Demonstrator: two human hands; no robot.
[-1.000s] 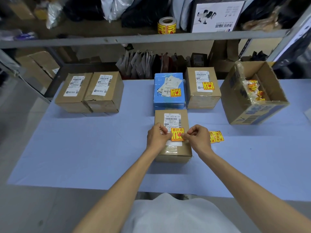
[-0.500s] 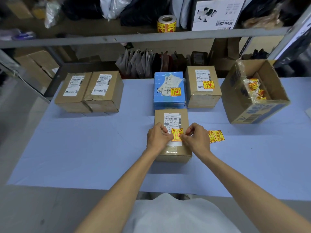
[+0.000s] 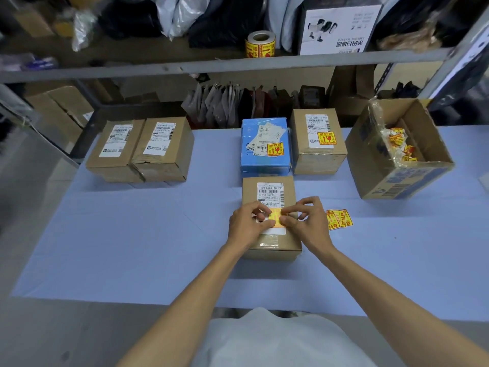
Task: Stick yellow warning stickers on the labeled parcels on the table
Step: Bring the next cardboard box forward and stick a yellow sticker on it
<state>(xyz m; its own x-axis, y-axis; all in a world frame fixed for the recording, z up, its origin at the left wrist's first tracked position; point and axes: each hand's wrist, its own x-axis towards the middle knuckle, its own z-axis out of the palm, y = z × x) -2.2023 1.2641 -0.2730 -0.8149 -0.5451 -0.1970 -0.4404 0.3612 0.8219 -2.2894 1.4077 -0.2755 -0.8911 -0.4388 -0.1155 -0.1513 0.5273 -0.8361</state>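
A brown parcel [image 3: 275,245] with a white shipping label [image 3: 270,193] sits mid-table in front of me. A yellow warning sticker [image 3: 275,217] lies low over the label's lower part. My left hand [image 3: 244,226] pinches its left edge and my right hand [image 3: 309,221] pinches its right edge, the index finger stretched along its top. Just right of the parcel lies a small fan of loose yellow stickers [image 3: 338,219]. Behind, a blue parcel [image 3: 264,168] and a brown parcel [image 3: 318,160] each carry a yellow sticker. Two labeled brown parcels [image 3: 116,154] [image 3: 164,154] at the back left show none.
An open carton [image 3: 404,181] with a bag of yellow stickers stands at the right. A sticker roll [image 3: 260,45] sits on the shelf above. The blue table cover [image 3: 132,234] is bare on the left and in front.
Both hands have brought the sticker down and slightly forward onto the parcel's label. My right index finger now reaches across the sticker's top edge.
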